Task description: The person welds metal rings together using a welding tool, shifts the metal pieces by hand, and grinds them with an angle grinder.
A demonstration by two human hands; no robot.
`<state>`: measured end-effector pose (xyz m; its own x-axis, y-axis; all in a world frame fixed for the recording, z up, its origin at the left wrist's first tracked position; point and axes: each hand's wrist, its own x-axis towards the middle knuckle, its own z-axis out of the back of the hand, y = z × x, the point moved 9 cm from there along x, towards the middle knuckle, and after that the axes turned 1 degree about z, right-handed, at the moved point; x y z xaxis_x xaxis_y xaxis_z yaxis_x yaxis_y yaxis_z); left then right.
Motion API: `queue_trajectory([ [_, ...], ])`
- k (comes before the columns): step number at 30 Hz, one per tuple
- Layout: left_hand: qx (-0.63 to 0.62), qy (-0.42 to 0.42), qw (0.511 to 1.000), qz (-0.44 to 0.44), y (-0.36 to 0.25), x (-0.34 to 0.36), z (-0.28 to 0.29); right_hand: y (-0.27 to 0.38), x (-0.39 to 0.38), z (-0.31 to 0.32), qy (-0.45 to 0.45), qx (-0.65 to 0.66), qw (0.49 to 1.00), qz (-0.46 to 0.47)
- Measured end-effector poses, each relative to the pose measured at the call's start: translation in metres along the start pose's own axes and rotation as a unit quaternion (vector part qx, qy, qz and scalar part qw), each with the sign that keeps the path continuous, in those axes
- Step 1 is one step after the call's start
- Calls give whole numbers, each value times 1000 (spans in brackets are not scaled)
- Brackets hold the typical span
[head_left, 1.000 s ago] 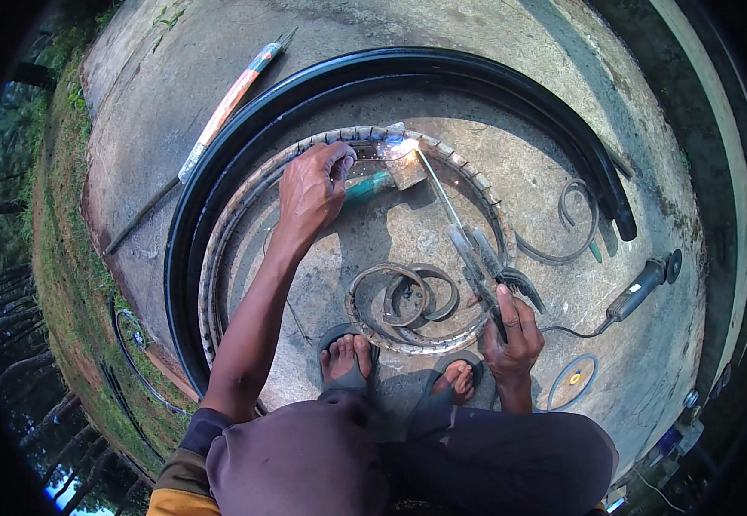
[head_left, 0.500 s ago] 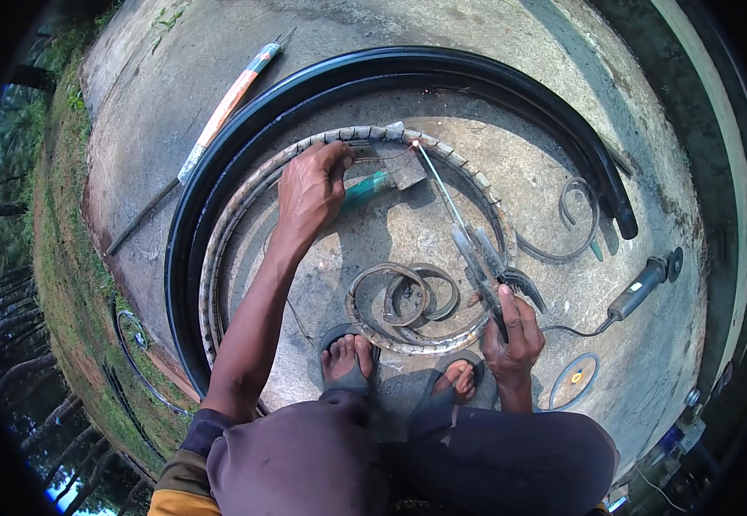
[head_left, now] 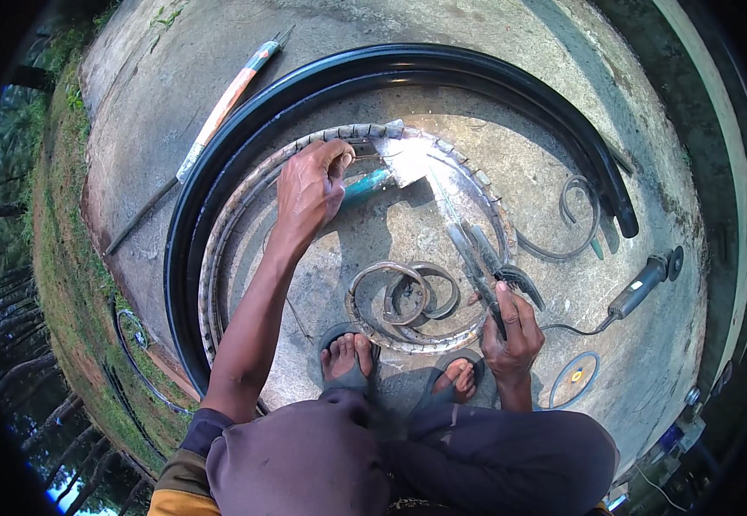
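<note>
My right hand point(head_left: 514, 340) is closed round a welding electrode holder point(head_left: 477, 262) that grips a thin electrode. The electrode's tip is lost in a bright white arc at the far side of a notched metal ring point(head_left: 211, 284) lying on the concrete. With its fingers pinched, my left hand point(head_left: 312, 185) holds a thin metal rod point(head_left: 372, 157), whose far end runs into the glare. Beneath the rod lies a hammer with a green handle point(head_left: 365, 186); its head sits against the lit part of the ring.
Black curved tubes point(head_left: 177, 232) arc round the ring. Inside it lie smaller metal hoops point(head_left: 359, 301) near my sandalled feet. At right are a corded angle grinder point(head_left: 638, 291), a coiled strip point(head_left: 597, 219) and a small blue hoop point(head_left: 554, 391). A wrapped bundle of rods point(head_left: 227, 107) lies at upper left.
A bright arc has flared at the electrode's tip, where a small orange glow showed before. Both hands stay almost in place.
</note>
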<state>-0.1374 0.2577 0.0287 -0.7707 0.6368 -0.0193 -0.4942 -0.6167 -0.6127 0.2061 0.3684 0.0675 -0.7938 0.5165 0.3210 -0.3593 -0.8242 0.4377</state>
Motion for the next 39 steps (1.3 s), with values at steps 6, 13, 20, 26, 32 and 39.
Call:
queue_trajectory([
  [6, 4, 11, 1000, -3, -30, -11, 24, -1, -4, 9, -5, 6, 1000, 1],
  [13, 54, 64, 996, -10, -40, -8, 13, -6, -10, 13, -6, 2, 1000, -19],
  [20, 42, 53, 998, -19, -41, 0, 2, -7, -11, 13, -2, 0, 1000, -29],
  [26, 52, 63, 996, -18, -38, 4, -6, -7, -10, 12, -1, -1, 1000, -30],
  [32, 39, 63, 997, -2, -32, 4, -9, -8, -11, 8, -1, -5, 1000, -31],
  [39, 47, 58, 997, -12, -34, 4, -8, -8, -10, 7, -1, -7, 1000, -30],
])
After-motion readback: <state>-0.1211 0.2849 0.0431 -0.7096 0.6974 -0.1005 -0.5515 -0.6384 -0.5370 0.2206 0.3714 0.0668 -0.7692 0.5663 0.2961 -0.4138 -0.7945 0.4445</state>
